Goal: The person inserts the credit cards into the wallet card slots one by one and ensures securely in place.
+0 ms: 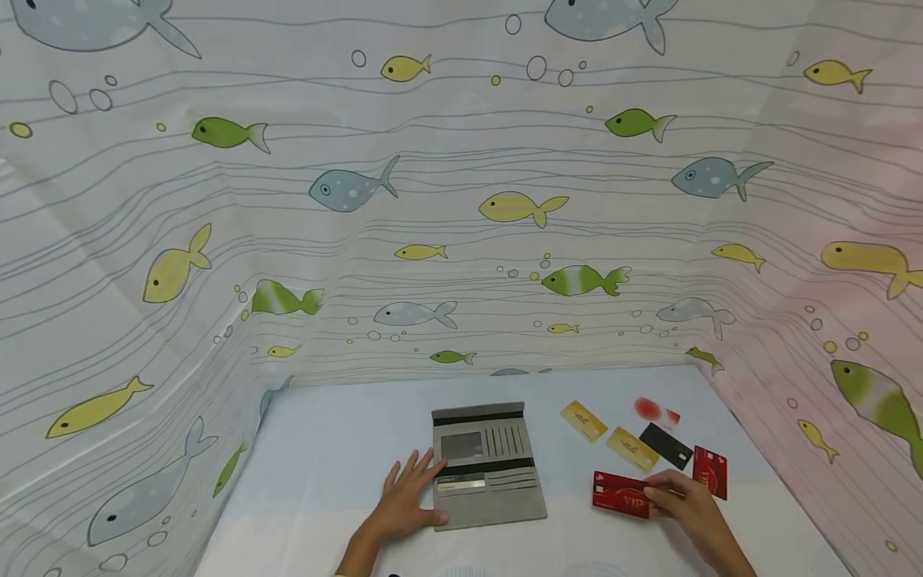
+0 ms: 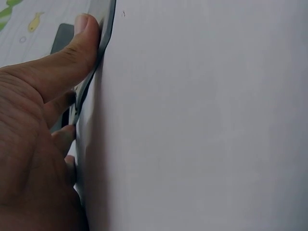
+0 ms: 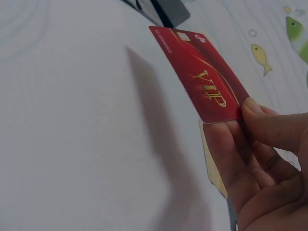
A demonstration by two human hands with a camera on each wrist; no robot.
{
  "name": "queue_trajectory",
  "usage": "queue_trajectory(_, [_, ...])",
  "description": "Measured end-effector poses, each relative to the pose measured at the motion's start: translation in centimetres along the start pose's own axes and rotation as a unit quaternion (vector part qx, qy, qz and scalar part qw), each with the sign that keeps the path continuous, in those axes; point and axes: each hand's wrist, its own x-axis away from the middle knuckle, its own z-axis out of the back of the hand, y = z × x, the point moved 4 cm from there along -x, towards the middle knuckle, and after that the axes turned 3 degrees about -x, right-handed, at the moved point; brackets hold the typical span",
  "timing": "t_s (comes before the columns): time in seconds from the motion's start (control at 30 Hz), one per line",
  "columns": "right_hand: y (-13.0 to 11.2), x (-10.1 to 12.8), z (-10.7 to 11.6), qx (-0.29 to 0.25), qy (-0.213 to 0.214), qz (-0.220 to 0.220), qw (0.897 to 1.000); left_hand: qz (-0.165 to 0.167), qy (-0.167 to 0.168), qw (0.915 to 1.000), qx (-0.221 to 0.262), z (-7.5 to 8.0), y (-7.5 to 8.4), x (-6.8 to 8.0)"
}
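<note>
A grey wallet (image 1: 493,511) lies unfolded on the white table, with rows of card slots and a clear window (image 1: 461,445). One pale strip, like a card's edge, shows in its lower left slot. My left hand (image 1: 405,498) rests at the wallet's left edge with fingers spread, the thumb on its lower corner. In the right wrist view, my right hand (image 3: 269,163) pinches a red VIP card (image 3: 202,79) at one end between thumb and fingers. The head view has this red VIP card (image 1: 618,493) held to the right of the wallet, its lettering facing up.
Right of the wallet lie two gold cards (image 1: 584,421), a black card (image 1: 667,445), a red and white card (image 1: 649,409) and a second red card (image 1: 711,471). Fish-patterned sheeting (image 1: 469,144) walls the table at the back and both sides.
</note>
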Motion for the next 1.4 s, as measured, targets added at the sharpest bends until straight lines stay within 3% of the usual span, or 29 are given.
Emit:
queue_trajectory(0.3, [-1.4, -0.6, -2.4, -0.027, 0.001, 0.006, 1.000, -0.002, -0.001, 1.0000, 0.001, 0.1, 0.1, 0.0])
queue_trajectory(0.87, [-3.9, -1.8, -7.9, -0.075, -0.041, 0.047, 0.995, 0.003, -0.004, 1.0000, 0.002, 0.0, -0.6, -0.4])
queue_trajectory(1.13, [-5.6, -2.0, -10.8, -0.081, -0.091, 0.081, 0.989, 0.001, -0.004, 1.0000, 0.007, 0.3, -0.6, -0.3])
queue_trajectory(1.4, [-6.4, -2.1, -12.9, -0.064, -0.098, 0.082, 0.990, -0.001, -0.005, 1.0000, 0.008, 0.2, -0.7, -0.4])
